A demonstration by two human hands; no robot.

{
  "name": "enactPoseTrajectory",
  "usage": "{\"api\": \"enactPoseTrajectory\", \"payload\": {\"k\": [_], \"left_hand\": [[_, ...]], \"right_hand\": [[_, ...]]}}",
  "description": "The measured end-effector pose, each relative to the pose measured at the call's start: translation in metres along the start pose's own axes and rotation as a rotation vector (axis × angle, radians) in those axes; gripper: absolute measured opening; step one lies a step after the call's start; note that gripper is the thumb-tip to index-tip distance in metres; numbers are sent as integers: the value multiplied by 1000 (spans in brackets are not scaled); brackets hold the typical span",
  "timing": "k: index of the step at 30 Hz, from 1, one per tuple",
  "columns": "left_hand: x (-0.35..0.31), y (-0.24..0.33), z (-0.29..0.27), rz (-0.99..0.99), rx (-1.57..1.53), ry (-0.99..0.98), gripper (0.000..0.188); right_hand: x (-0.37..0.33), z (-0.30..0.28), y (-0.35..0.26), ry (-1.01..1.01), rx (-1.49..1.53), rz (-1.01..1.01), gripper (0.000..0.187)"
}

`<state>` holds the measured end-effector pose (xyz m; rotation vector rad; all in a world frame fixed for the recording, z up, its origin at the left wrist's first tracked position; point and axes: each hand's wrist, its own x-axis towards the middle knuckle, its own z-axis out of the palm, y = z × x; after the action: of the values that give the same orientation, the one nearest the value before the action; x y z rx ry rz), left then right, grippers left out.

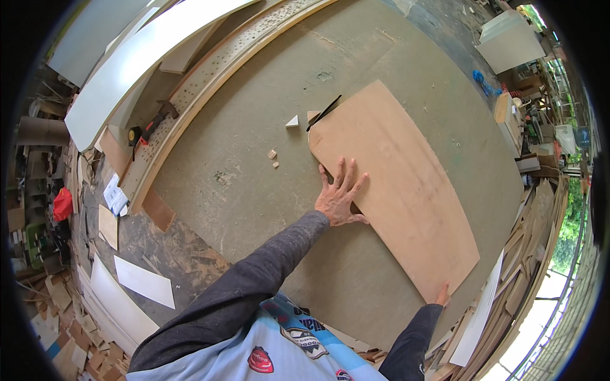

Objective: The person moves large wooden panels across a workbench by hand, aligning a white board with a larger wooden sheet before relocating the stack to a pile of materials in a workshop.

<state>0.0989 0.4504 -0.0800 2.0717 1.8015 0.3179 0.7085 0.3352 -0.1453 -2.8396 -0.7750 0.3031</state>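
Observation:
A flat, light-brown plywood board (406,184) with one long curved side lies on the greenish-grey work surface (248,209). My left hand (340,198) rests with fingers spread on the board's left edge, the thumb pointing right. At the near corner, my right hand (443,294) grips the board's edge; one digit shows on top and the other fingers are mostly hidden. A slim black pen-like stick (324,113) lies slanted by the board's far left corner, against a small wooden block (312,116). Left of it sits a white triangular piece (292,121).
Tiny wood bits (273,154) lie left of the board. A long curved, wood-edged frame (184,95) borders the left side, bearing a hammer (159,120) and a tape measure (134,135). Stacked wood strips (524,247) stand at the right; offcuts (89,343) pile at lower left.

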Motion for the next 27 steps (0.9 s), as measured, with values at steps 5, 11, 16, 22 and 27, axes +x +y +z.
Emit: {"api": "enactPoseTrajectory", "payload": {"k": [5, 11, 16, 22, 27], "left_hand": [[8, 6, -1, 25, -11, 6, 124], [7, 5, -1, 12, -8, 9, 124], [6, 3, -4, -4, 2, -6, 125], [7, 2, -4, 21, -2, 7, 125], [8, 1, -3, 32, -6, 9, 126]], "right_hand": [[14, -11, 15, -38, 99, 41, 87], [3, -12, -2, -9, -8, 42, 89], [-20, -18, -25, -37, 8, 45, 90], [-12, -12, 0, 96, -72, -9, 93], [-14, -11, 14, 59, 26, -76, 94]]}}
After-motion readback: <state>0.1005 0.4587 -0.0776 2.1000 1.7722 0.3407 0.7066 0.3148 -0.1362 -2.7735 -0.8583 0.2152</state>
